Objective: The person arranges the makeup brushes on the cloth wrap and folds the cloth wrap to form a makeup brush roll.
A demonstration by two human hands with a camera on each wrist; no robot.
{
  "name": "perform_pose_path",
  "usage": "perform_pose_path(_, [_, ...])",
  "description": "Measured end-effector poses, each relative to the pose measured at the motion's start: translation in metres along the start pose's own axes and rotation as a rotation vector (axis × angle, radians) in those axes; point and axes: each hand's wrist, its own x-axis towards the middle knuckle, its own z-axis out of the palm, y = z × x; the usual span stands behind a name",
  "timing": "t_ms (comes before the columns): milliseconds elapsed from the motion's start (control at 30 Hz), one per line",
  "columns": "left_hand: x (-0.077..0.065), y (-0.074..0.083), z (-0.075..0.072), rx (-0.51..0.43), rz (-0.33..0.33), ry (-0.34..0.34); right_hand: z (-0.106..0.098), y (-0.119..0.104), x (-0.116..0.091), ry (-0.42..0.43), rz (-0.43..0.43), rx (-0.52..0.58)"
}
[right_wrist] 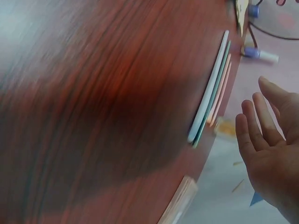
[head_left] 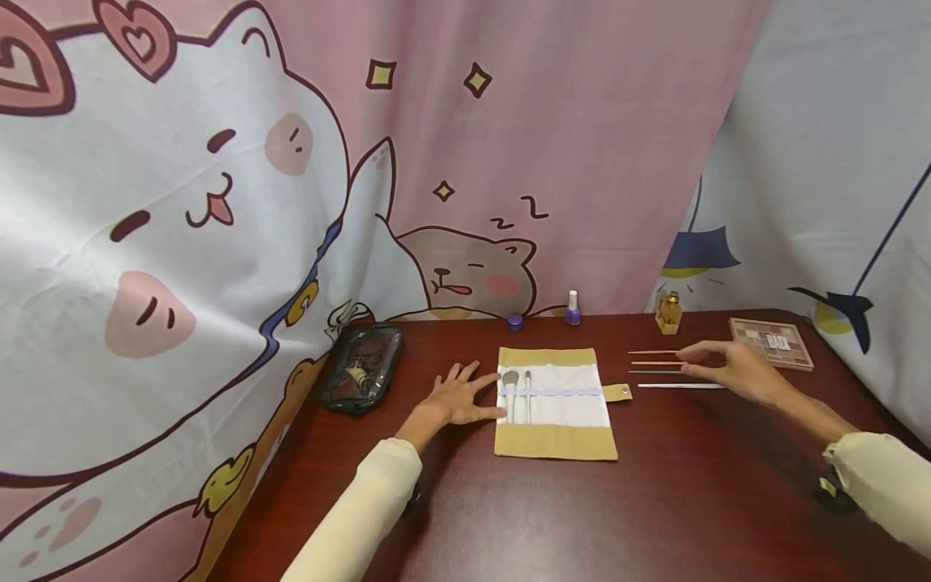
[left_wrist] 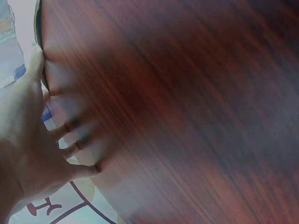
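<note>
A tan and white fabric brush roll [head_left: 556,443] lies unfolded on the table. A fluffy makeup brush [head_left: 511,380] and a thinner brush [head_left: 528,396] sit under its lilac band, at the left end. With fingers spread, my left hand [head_left: 457,400] rests on the table, thumb and fingertip at the roll's left edge. My right hand [head_left: 745,372] hovers over the right ends of several slim sticks, fingers loosely extended and holding nothing. Among them are a thicker white stick [right_wrist: 209,88], a green one [head_left: 650,373] and pinkish ones [head_left: 647,352]. They lie side by side.
A black-edged clear pouch [head_left: 364,368] lies at the left. Along the back stand a small purple jar [head_left: 515,322], a purple nail polish bottle [head_left: 573,309] and a golden bottle [head_left: 668,314]. A makeup palette [head_left: 773,343] lies at the back right, near the curtain [head_left: 618,162].
</note>
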Motion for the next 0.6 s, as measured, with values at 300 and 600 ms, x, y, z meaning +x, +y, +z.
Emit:
perform_pose_path(300, [-0.007,0.004,-0.004,0.005,0.018,0.037,-0.009,0.024,-0.012,0.023,0.024,-0.060])
perform_pose_path(600, [-0.009,0.005,-0.006,-0.007,0.013,0.034,-0.010,0.046,-0.024,-0.001,0.054,-0.075])
